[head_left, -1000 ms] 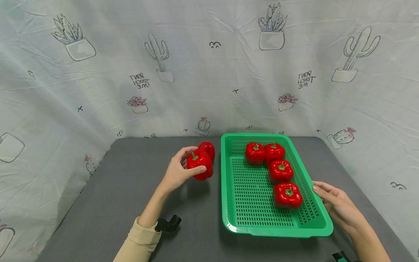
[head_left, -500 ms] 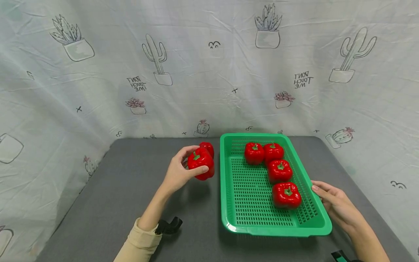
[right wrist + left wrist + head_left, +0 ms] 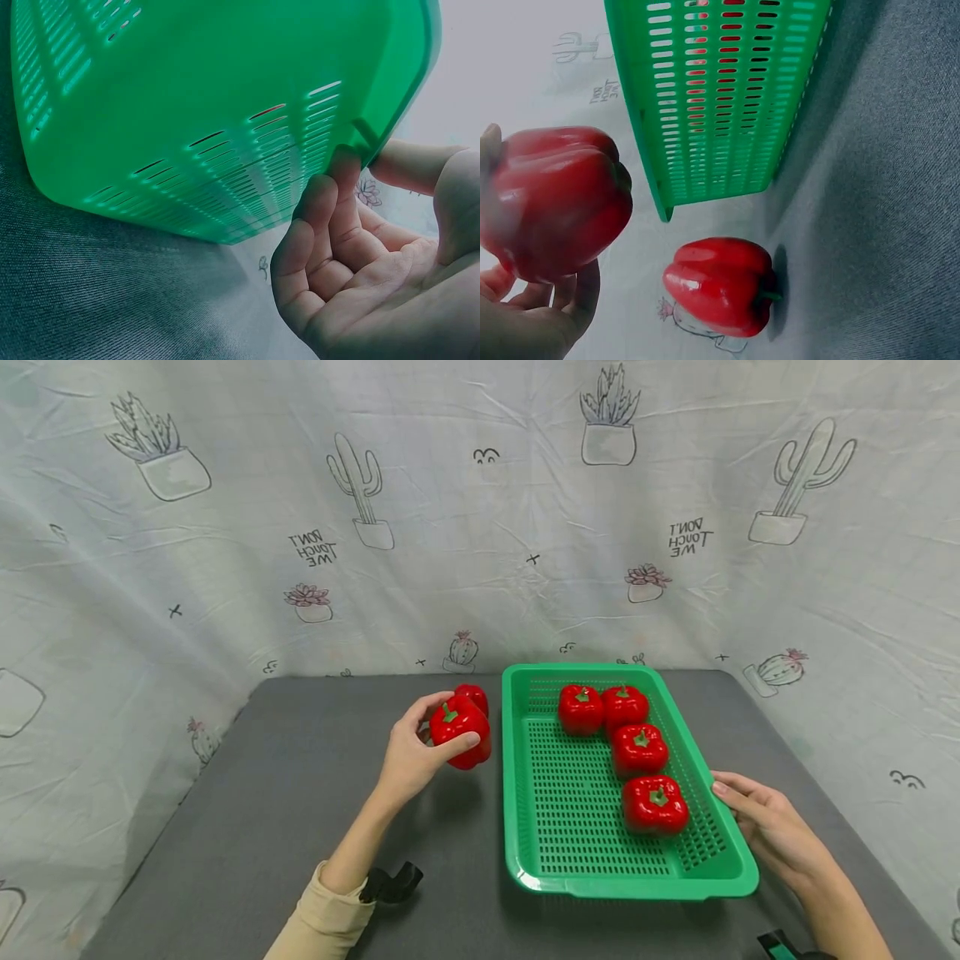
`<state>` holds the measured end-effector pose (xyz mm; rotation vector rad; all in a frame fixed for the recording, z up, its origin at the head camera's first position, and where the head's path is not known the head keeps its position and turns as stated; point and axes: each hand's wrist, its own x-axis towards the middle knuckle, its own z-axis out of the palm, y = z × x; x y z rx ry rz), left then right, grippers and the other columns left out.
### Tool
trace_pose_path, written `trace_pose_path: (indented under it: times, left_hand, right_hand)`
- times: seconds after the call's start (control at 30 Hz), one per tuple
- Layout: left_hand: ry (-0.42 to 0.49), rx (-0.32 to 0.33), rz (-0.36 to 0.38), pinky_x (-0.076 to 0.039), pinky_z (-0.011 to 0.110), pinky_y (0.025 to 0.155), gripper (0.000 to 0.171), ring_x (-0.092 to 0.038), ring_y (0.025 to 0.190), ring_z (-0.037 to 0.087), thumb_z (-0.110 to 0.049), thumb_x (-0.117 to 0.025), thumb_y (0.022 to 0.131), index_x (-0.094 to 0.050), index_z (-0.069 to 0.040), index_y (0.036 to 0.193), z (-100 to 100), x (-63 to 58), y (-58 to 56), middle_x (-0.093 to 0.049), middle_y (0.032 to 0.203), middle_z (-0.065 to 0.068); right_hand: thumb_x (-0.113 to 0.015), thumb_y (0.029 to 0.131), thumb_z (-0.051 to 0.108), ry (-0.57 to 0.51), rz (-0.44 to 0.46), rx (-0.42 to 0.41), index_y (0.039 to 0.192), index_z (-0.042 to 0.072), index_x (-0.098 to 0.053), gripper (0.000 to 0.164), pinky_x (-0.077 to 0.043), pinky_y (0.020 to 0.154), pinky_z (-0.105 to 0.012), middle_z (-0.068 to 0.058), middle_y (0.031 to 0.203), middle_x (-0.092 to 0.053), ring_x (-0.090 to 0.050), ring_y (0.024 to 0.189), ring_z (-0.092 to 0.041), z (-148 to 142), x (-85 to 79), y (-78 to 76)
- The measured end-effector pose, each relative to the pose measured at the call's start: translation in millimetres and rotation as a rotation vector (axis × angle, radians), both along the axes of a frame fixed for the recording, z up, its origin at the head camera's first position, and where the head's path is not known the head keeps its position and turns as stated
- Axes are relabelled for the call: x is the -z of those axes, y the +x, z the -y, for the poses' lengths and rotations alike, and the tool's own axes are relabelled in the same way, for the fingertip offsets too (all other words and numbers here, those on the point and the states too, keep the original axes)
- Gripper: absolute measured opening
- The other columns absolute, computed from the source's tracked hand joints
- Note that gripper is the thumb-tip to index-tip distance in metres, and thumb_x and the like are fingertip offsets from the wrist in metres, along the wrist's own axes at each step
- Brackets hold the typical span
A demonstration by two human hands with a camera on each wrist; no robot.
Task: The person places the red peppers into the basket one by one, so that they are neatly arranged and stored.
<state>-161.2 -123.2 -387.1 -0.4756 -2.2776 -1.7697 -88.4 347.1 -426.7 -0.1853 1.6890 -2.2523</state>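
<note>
My left hand [image 3: 408, 758] grips a red bell pepper [image 3: 459, 731] between thumb and fingers, held up above the table left of the green basket. In the left wrist view the held pepper [image 3: 559, 202] hangs clear of the table, and a second bell pepper [image 3: 721, 286] lies on the table beyond it. That second pepper [image 3: 472, 696] is partly hidden behind the held one in the head view. At the basket's right side my right hand [image 3: 776, 827] pinches the rim, thumb on top; in the right wrist view its curled fingers [image 3: 319, 206] lie under the rim of the basket [image 3: 217, 67].
Several red bell peppers [image 3: 639, 749] sit along the back and right part of the green basket [image 3: 512, 793]. The basket stands on a grey cloth-covered table [image 3: 285, 785]. A pale curtain [image 3: 420, 610] with printed cacti hangs along the back and sides.
Both hands keep their holds, and the held pepper stays almost in place beside the basket. The head view has shifted slightly; the peppers in the basket have not moved.
</note>
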Motion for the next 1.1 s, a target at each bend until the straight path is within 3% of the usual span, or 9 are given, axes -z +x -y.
trace_pose_path:
  times: [0.27,0.37,0.6,0.83,1.1]
  left_hand:
    - [0.014,0.019,0.042,-0.057,0.040,0.077,0.064,-0.055,0.108,0.028,-0.022,-0.082,0.081,-0.052,-0.014,0.137,-5.8,-2.2,7.2,-0.056,0.127,0.002]
    - [0.011,0.023,0.023,-0.057,0.039,0.076,0.064,-0.055,0.109,0.027,-0.028,-0.083,0.080,-0.053,-0.017,0.136,-8.1,0.7,7.6,-0.055,0.126,-0.002]
    - [0.026,0.022,-0.021,-0.055,0.042,0.082,0.060,-0.052,0.112,0.025,-0.027,-0.081,0.082,-0.054,-0.019,0.135,-16.1,-11.7,10.1,-0.053,0.127,-0.002]
    - [-0.028,0.074,-0.086,-0.056,0.037,0.079,0.060,-0.052,0.112,0.017,-0.036,-0.081,0.081,-0.055,-0.026,0.134,-41.2,-27.2,-2.1,-0.052,0.127,-0.009]
    - [-0.149,0.218,-0.123,-0.055,0.031,0.080,0.064,-0.049,0.115,0.009,-0.042,-0.082,0.080,-0.053,-0.027,0.135,-80.6,-25.3,-18.9,-0.050,0.129,-0.014]
  right_hand:
    - [-0.039,0.107,0.008,0.006,0.004,-0.003,0.123,0.016,-0.067,0.033,-0.056,0.079,-0.037,-0.007,0.108,-0.071,-0.069,0.094,-0.020,2.1,-0.1,0.2]
    - [-0.039,0.107,0.008,0.011,0.007,0.001,0.123,0.017,-0.067,0.033,-0.056,0.079,-0.038,-0.007,0.108,-0.071,-0.069,0.095,-0.020,2.3,-0.4,0.8]
    - [-0.040,0.107,0.009,0.034,0.010,0.012,0.123,0.018,-0.067,0.032,-0.056,0.080,-0.039,-0.008,0.110,-0.070,-0.068,0.096,-0.021,2.4,-0.9,1.7]
    - [-0.038,0.107,0.008,0.016,0.006,-0.008,0.124,0.016,-0.066,0.033,-0.056,0.080,-0.039,-0.008,0.110,-0.070,-0.068,0.096,-0.021,0.0,-1.9,0.6]
    - [-0.038,0.107,0.008,-0.003,0.010,-0.014,0.124,0.016,-0.066,0.034,-0.056,0.080,-0.038,-0.007,0.111,-0.070,-0.068,0.097,-0.020,0.5,-1.9,-0.3]
